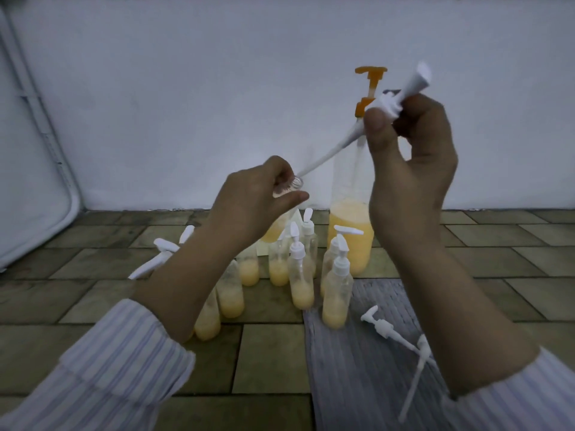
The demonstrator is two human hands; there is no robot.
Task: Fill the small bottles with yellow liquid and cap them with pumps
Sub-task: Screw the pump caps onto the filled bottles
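left hand (249,200) gripped small bottle (287,189), raised, tilted | right hand (410,157) pinched pump (401,94), tube tip at bottle mouth | large bottle (350,237) part-full yellow | floor bottles (300,281) yellow at bottom

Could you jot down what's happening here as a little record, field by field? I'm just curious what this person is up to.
Left hand: left hand holds a small bottle, lifted and tilted
Right hand: right hand grips a white pump by its collar
Pump tube: its tip sits at the bottle's mouth, not yet pushed in
Floor: several small bottles, part filled with yellow liquid; some capped, some open
Big bottle: big bottle with orange pump, yellow liquid in its lower part
Spare pumps: spare pumps on the grey mat
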